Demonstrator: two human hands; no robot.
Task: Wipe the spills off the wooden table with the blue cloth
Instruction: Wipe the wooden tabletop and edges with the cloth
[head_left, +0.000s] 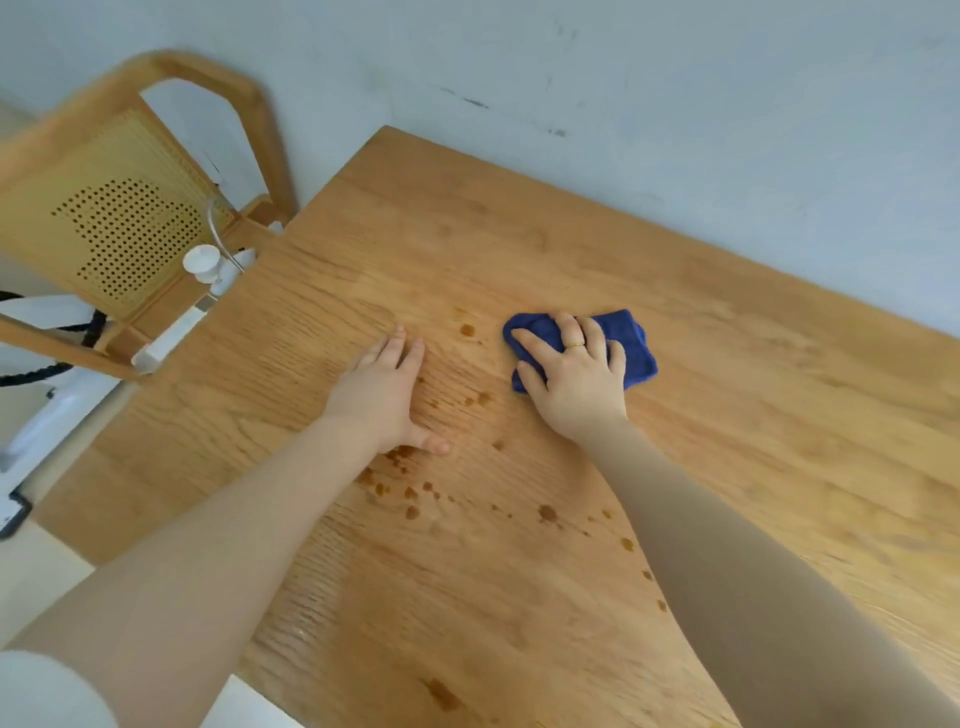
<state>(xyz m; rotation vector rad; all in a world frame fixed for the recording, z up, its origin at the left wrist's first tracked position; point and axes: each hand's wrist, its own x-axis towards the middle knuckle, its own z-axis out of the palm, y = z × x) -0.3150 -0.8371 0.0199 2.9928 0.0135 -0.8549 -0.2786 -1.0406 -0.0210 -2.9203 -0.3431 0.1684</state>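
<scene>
A bunched blue cloth lies on the wooden table, right of centre. My right hand presses down on it with spread, nearly straight fingers; a ring shows on one finger. My left hand rests flat on the bare wood to the left, fingers straight, thumb out. Brown spill spots dot the table between the hands, and several more are scattered nearer me, with a larger smear by the front edge.
A wooden chair with a perforated cane back stands at the table's left end. White objects and a dark cord lie on and beside it. A pale wall runs along the table's far edge.
</scene>
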